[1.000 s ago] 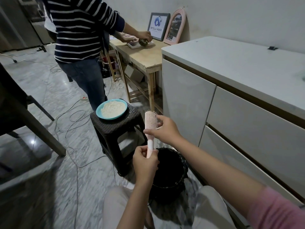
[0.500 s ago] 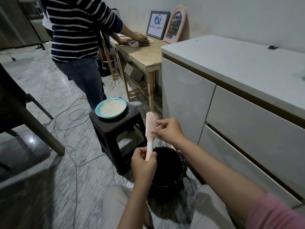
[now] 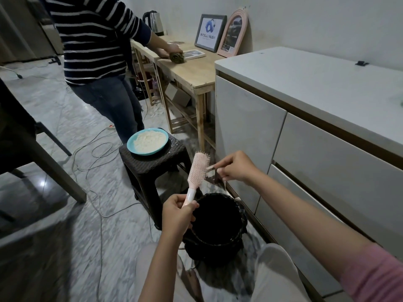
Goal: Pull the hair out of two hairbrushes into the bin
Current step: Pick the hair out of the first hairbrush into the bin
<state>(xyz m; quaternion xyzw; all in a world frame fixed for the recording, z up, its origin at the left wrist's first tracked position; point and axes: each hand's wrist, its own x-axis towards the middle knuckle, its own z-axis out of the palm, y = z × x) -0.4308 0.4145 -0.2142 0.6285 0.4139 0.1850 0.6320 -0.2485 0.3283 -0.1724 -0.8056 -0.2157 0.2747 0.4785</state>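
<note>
The pink hairbrush [image 3: 197,168] is held upright by its white-tipped handle in the left hand [image 3: 177,215], whose fingers are wrapped tightly round it. The right hand [image 3: 236,167] is kept just beside the bristles, thumb and forefinger pressed together on what appears to be a thin strand; the strand itself cannot be made out clearly. Only one hairbrush is seen. Directly below both hands one dark woven bin [image 3: 216,225] is placed on the floor, between the knees of the seated person.

Beside the bin one dark stool [image 3: 152,164] is set, and on it one teal plate [image 3: 147,141] heaped with something white and grainy. The floor [image 3: 65,214] is grey marbled tile, crossed by loose cables. To the right a white cabinet [image 3: 316,131] with flat doors is seen, and beyond it a wooden tabletop [image 3: 192,73]. Against the wall two frames are propped: one dark sign [image 3: 209,32] on which "INTELLI NUSA" can be read under a blue logo, and one pink arched frame [image 3: 233,33]. One kettle [image 3: 152,21] is placed farther back. One other person in a striped top [image 3: 93,35] is seen standing at the tabletop.
</note>
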